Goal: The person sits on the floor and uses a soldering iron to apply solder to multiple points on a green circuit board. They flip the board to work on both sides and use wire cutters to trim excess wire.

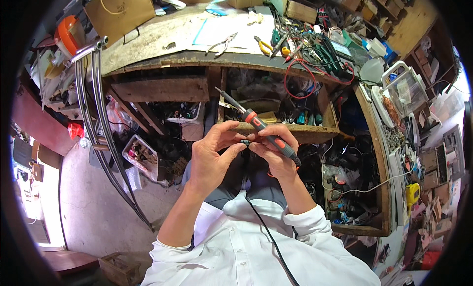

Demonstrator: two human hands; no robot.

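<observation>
Small part (246,142) seemingly pinched between left grip (207,155), right grip (277,161); right clasps soldering iron (259,124).

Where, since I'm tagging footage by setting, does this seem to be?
Probably a repair workshop: the right hand holds what looks like a soldering iron, pliers lie on a worn workbench, and a cluttered open drawer sits beneath.

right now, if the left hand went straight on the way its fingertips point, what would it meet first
Just past the small greenish part at its fingertips, the left hand would probably meet the right hand first, though depth is unclear.
</observation>
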